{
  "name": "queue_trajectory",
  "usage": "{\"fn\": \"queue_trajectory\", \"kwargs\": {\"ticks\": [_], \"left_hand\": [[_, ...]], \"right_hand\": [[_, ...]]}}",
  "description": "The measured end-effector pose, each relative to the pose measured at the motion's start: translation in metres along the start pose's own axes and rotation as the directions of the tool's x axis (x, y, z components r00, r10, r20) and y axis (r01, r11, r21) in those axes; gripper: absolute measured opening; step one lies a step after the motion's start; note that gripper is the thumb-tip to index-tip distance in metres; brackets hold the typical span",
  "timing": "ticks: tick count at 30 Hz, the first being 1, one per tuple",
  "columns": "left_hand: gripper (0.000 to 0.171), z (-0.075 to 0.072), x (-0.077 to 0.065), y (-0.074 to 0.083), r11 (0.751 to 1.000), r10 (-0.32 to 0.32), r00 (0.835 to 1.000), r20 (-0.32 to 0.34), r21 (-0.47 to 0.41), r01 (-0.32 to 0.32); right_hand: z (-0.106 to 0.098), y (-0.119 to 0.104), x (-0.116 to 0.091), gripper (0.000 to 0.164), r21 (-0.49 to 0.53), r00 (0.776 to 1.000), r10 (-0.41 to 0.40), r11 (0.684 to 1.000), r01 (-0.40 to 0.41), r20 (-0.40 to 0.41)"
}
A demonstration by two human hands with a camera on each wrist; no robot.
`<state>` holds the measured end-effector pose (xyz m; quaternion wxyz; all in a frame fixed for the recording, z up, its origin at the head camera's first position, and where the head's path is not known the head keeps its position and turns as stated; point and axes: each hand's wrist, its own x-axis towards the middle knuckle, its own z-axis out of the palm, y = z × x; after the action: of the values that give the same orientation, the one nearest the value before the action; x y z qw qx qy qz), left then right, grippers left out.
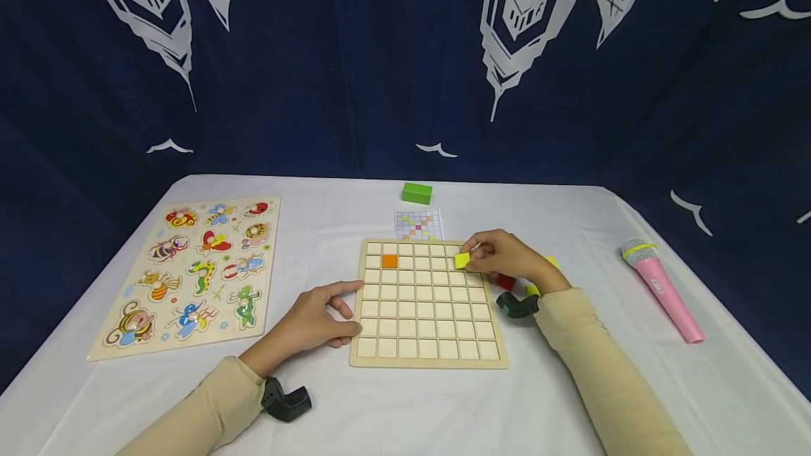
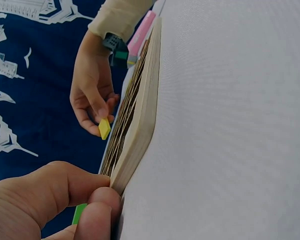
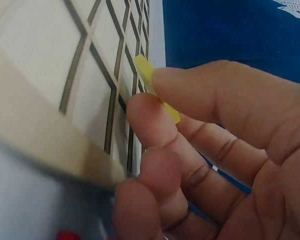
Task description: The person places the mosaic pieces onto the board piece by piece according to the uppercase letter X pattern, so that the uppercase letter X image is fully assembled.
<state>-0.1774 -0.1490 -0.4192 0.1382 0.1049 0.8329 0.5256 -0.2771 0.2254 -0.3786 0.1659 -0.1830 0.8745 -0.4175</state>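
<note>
A wooden grid board (image 1: 424, 312) lies flat on the white table, with one orange square tile (image 1: 389, 261) in its second row near the left. My right hand (image 1: 507, 255) pinches a yellow square tile (image 3: 171, 113) between thumb and fingertip, tilted over the board's upper right cells. Along the board's left edge rest the thumb and index fingertip of my left hand (image 1: 313, 319), spread apart. The left wrist view shows these fingers touching the board's wooden rim (image 2: 140, 135). Partly hidden under my right hand and wrist are red pieces (image 1: 505, 281) and yellow pieces (image 1: 532, 290).
Behind the board lies a small card (image 1: 418, 224) printed with a coloured grid, and past it a green block (image 1: 416, 193). An insect picture puzzle (image 1: 215, 276) is on the left. A pink microphone (image 1: 671, 298) lies on the right.
</note>
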Motion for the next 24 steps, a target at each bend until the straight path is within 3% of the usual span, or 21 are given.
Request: {"fn": "queue_trajectory", "kwargs": {"ticks": [24], "left_hand": [[0.075, -0.001, 0.001, 0.0, 1.0, 0.011, 1.0, 0.008, 0.004, -0.012]], "right_hand": [[0.008, -0.003, 0.015, 0.027, -0.056, 0.998, -0.021, 0.998, 0.023, 0.052]]}}
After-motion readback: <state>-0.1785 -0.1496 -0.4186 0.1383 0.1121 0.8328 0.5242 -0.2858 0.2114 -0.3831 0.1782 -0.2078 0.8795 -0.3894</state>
